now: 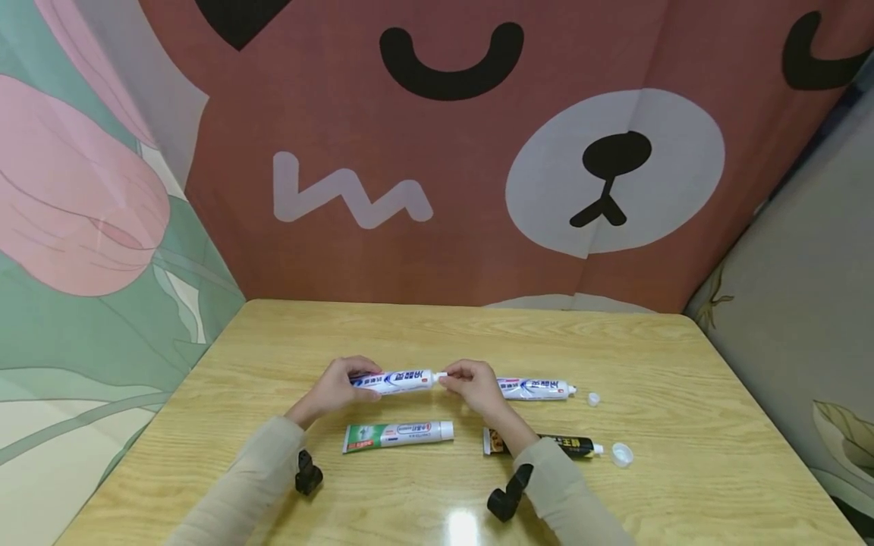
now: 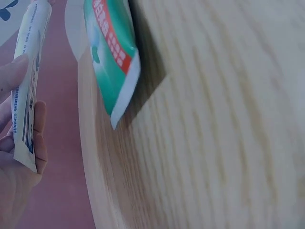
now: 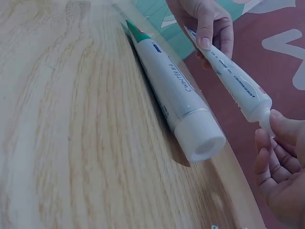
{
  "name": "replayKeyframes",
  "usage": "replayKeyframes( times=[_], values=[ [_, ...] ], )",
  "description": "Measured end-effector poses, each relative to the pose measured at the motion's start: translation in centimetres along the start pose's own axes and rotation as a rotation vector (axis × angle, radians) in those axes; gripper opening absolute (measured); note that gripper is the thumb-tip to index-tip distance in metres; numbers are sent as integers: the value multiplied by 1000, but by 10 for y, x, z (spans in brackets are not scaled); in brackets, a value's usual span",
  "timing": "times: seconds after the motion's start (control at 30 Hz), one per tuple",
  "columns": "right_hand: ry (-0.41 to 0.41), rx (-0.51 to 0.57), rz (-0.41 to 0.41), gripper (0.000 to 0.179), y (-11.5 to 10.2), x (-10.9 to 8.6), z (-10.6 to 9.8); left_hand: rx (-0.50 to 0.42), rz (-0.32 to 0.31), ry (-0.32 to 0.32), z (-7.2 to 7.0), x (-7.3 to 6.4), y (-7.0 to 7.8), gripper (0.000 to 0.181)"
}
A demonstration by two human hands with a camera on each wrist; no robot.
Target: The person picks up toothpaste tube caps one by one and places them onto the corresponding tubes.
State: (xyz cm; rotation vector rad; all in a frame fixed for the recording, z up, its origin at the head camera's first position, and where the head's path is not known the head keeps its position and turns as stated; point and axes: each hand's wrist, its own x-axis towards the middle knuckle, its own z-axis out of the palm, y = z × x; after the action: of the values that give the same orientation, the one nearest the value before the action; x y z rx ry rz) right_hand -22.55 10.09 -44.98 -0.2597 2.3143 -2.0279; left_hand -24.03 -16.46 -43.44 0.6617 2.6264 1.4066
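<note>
My left hand (image 1: 336, 388) grips the flat end of a white and blue toothpaste tube (image 1: 403, 381), thumb on one side and fingers on the other. The thumb and fingertips of my right hand (image 1: 480, 388) pinch the small white cap (image 3: 266, 124) at the tube's other end. Held level, the tube spans the two hands above the table. Nearer me lies a green and white toothpaste tube (image 1: 399, 434), its wide white cap on. In the left wrist view, the held tube (image 2: 28, 81) shows edge-on between thumb and fingers.
A similar white and blue tube (image 1: 536, 389) lies uncapped right of my right hand, a small cap (image 1: 593, 398) beside it. My right forearm passes over a black toothpaste tube (image 1: 573, 446); a larger clear-white cap (image 1: 622, 454) lies off its nozzle. All rest on a wooden table (image 1: 683, 364).
</note>
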Motion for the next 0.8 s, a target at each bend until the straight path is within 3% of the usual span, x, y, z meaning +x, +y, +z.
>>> replayKeyframes(
  times=[0.13, 0.47, 0.67, 0.8],
  values=[
    [2, -3, 30, 13, -1, 1, -1, -4, -9, 3, 0, 1, 1, 33],
    [1, -137, 80, 48, -6, 1, -1, -19, -12, 2, 2, 1, 5, 32],
    [21, -126, 89, 51, -5, 0, 2, -12, 2, 4, 1, 0, 5, 31],
    [6, -103, 59, 36, -6, -3, 0, -9, 1, 5, 0, -1, 4, 31]
  ],
)
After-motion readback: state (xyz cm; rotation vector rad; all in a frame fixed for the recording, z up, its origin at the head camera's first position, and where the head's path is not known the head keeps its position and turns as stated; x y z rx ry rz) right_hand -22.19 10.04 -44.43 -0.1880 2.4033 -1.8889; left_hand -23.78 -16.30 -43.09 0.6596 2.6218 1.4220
